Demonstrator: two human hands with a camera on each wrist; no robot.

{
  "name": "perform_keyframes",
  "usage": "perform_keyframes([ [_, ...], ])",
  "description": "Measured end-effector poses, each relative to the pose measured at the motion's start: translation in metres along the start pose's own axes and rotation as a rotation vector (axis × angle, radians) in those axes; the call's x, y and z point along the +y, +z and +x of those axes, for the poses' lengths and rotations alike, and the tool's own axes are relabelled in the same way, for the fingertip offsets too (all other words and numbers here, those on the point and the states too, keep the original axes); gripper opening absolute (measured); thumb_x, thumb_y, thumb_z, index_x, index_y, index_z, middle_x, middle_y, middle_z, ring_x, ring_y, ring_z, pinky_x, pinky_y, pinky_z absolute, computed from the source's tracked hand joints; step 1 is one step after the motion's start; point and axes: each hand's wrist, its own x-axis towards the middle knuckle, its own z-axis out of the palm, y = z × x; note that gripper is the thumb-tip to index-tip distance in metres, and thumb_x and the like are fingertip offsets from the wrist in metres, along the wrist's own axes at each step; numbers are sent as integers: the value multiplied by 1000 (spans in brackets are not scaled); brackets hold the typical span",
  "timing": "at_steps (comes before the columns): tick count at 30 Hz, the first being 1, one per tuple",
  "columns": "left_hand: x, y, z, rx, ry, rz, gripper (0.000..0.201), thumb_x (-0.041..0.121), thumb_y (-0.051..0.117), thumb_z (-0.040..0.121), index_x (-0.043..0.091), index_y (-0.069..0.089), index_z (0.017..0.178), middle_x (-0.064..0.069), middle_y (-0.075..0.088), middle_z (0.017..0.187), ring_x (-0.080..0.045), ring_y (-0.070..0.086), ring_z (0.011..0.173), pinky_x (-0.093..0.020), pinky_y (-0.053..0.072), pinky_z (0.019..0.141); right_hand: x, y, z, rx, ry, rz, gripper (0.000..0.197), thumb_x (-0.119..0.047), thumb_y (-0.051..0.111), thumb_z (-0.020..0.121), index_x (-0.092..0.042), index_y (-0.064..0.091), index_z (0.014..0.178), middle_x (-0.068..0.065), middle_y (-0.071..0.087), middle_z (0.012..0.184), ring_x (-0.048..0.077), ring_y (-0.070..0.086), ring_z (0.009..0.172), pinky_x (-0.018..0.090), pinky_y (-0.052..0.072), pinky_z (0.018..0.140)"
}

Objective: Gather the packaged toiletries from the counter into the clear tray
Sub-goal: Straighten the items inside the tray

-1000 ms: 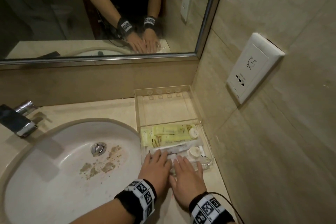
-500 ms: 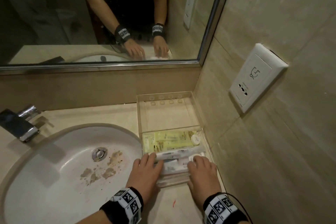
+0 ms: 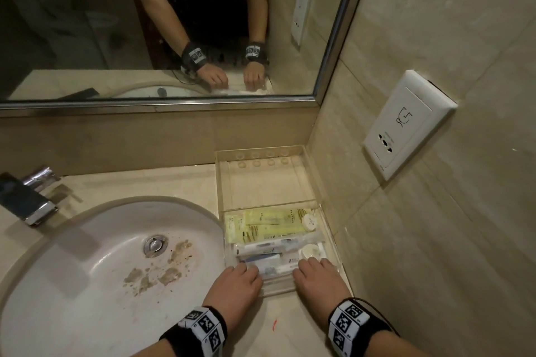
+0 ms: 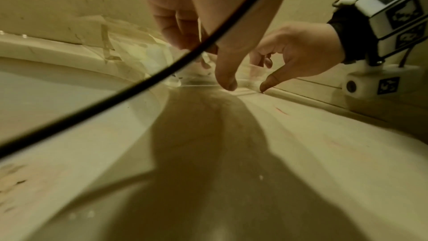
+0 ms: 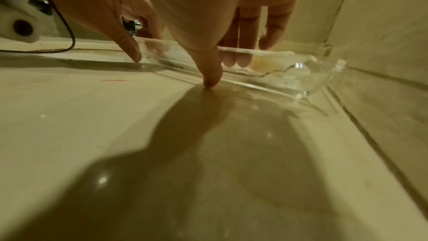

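**Both hands on the tray's near edge**

Clear tray [image 3: 327,229], lower right of frame by the wall, holds the packaged toiletries [image 3: 269,226]. Looks rigid, slick acrylic w/ light contents. Left hand [image 3: 235,290] & right hand [image 3: 319,281] grip the near corners, fingers over rim, thumbs on desk [image 3: 278,327].

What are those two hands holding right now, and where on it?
Both hold the clear tray by its near wall: left hand near the left corner, right hand toward the right, fingers inside, thumbs outside.
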Motion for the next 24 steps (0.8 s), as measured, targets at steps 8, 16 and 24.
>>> perform_keyframes([
  [8, 2, -9, -1, 42, 58, 11, 35, 23, 93, 37, 18, 69, 63, 3, 59, 62, -17, 55, 53, -23, 45, 44, -4, -4, -4, 27, 2, -38, 43, -9, 81, 31, -19, 59, 67, 1, 56, 66, 21, 54, 58, 36, 50, 55],
  [16, -1, -1, -3, 15, 7, -19, 31, 30, 90, 47, 22, 67, 66, 5, 58, 66, -16, 52, 57, -26, 47, 47, -8, -13, -3, -20, 47, 17, 36, -2, 68, 62, -13, 58, 94, 7, 57, 93, 28, 55, 85, 43, 49, 79],
  [24, 9, -19, -9, 10, -94, -191, 37, 57, 72, 67, 26, 67, 88, 10, 60, 88, -13, 54, 75, -25, 51, 64, -12, -16, -4, -30, 33, 142, 30, -31, 67, 77, -17, 57, 102, 4, 55, 101, 24, 54, 92, 40, 49, 79],
])
